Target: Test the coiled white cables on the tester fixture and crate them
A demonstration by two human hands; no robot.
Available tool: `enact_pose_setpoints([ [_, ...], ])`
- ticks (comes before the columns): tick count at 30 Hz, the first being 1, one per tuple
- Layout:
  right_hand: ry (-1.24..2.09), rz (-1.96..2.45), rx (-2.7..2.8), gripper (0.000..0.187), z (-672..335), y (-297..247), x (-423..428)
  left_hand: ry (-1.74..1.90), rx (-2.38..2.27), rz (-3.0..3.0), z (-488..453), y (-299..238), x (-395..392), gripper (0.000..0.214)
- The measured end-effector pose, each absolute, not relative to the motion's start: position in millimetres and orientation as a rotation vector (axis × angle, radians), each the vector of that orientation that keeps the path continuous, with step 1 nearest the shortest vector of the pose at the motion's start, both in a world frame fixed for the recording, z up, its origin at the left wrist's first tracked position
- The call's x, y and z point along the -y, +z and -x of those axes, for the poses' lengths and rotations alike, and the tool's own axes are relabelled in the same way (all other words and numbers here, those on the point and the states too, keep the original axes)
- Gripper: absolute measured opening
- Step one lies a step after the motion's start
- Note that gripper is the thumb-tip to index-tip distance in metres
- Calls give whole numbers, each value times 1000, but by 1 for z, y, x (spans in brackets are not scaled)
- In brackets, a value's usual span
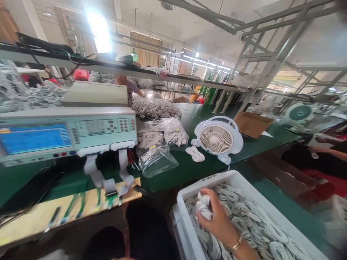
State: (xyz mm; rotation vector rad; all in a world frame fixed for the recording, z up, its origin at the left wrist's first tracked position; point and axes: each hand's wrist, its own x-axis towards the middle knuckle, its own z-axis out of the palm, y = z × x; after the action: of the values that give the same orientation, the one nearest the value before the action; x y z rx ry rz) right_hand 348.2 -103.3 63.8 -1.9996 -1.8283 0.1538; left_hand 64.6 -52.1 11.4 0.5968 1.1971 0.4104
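Cable bundle (204,207), white, coiled, sits atop heap of like coils (257,224) in white bin (211,181), lower right of frame. Right hand (218,222) grip closed over bundle. Likely pick-up step; next move calls for snag-free lift. Left hand unseen. Tester (67,133) on green surface (189,169), left.

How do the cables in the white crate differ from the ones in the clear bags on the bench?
The crate cables lie loose in an open white crate; the bagged cables are packed in clear plastic on the green bench. The right hand grips a crate bundle; the bagged ones lie untouched. Both are white coiled bundles.
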Motion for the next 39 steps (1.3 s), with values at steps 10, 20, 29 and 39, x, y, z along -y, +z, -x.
enact_pose_setpoints([
  [10,615,1226,2405,43,-163,92,82,407,-694,-240,-32,16,63,21],
  [20,1425,1389,1527,14,-134,2,23,836,-892,-381,29,-4,47,32],
  [29,1564,1297,1323,39,-126,-6,33,865,-895,-577,22,-20,37,34],
  [39,954,1485,1508,16,-130,-12,40,990,-851,-922,5,-26,33,64],
])
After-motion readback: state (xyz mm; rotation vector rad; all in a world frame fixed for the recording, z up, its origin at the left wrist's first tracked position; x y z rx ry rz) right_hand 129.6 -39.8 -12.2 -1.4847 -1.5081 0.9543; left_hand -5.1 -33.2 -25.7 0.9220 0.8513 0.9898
